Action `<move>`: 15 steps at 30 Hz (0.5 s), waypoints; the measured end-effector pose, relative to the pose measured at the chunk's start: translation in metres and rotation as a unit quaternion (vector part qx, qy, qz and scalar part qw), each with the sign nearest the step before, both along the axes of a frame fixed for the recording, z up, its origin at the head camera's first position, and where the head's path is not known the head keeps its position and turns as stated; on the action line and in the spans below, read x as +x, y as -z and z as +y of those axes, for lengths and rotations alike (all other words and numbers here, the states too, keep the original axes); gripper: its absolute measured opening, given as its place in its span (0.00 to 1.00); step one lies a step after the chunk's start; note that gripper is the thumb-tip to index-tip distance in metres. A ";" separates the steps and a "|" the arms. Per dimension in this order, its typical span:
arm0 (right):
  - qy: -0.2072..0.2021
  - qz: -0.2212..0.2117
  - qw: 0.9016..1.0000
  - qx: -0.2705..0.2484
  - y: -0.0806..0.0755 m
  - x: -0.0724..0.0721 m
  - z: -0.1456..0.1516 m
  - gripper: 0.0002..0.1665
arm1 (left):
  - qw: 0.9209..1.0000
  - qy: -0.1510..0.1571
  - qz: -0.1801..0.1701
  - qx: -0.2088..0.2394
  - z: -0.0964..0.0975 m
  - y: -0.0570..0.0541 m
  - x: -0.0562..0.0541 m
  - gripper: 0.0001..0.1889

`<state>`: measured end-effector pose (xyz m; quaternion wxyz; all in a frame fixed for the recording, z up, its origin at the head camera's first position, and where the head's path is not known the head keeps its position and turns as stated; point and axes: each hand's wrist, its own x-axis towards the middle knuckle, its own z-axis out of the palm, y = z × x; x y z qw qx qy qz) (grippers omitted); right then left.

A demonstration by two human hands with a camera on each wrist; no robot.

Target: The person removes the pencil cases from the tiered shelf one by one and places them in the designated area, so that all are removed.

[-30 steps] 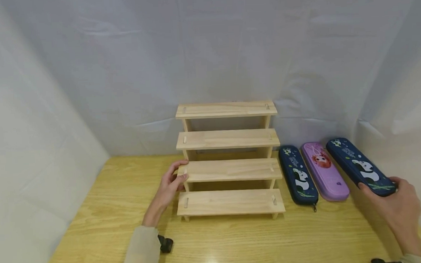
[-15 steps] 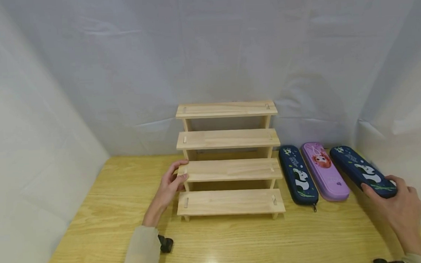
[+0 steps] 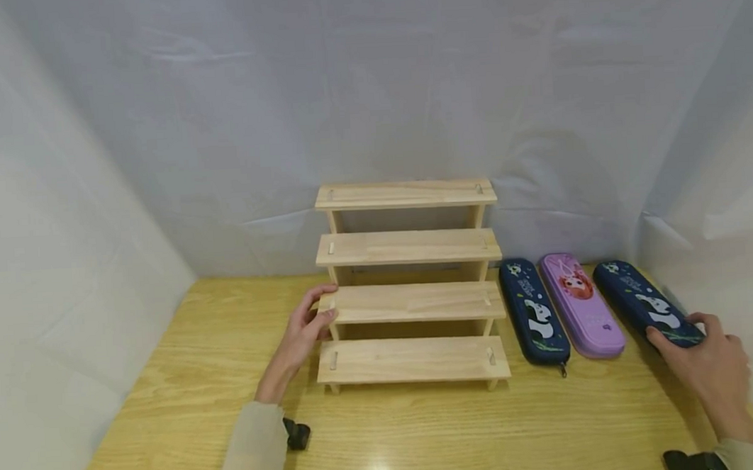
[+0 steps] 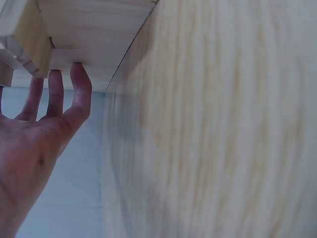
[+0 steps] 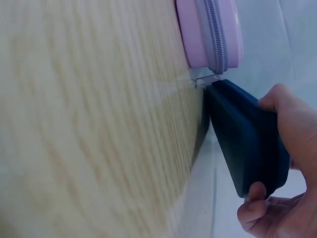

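Observation:
A wooden four-step display shelf (image 3: 412, 304) stands at the back of the table. My left hand (image 3: 305, 331) grips the left end of its second-lowest board; in the left wrist view the fingers (image 4: 79, 91) bend up against the wood. At the right, my right hand (image 3: 709, 359) holds the near end of a dark blue pencil case (image 3: 642, 299) with a panda print, thumb on one side and fingers on the other. In the right wrist view this pencil case (image 5: 242, 134) slants, its held end raised off the tabletop and its far end close to it.
A purple pencil case (image 3: 588, 316) with a cartoon girl and another dark blue panda pencil case (image 3: 534, 319) lie side by side between shelf and right hand. Grey-white sheeting (image 3: 400, 85) encloses the wooden table (image 3: 425, 431) at the back and both sides.
The right hand has lowered the dark blue pencil case and shifted its far end slightly right and nearer. The left hand has stayed at the shelf board.

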<state>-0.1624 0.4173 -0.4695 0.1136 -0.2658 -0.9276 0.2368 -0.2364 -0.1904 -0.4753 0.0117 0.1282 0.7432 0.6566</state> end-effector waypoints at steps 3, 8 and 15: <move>-0.009 -0.014 1.000 -0.003 0.002 -0.005 0.004 0.51 | 1.000 0.002 0.000 0.003 0.000 0.000 0.000 0.22; -0.032 -0.029 0.999 -0.004 0.005 -0.010 0.009 0.50 | 1.000 0.004 0.000 0.004 0.001 0.000 0.000 0.23; -0.055 -0.041 0.998 0.013 0.004 -0.011 0.013 0.51 | 1.000 0.001 -0.006 -0.009 0.000 -0.002 0.001 0.23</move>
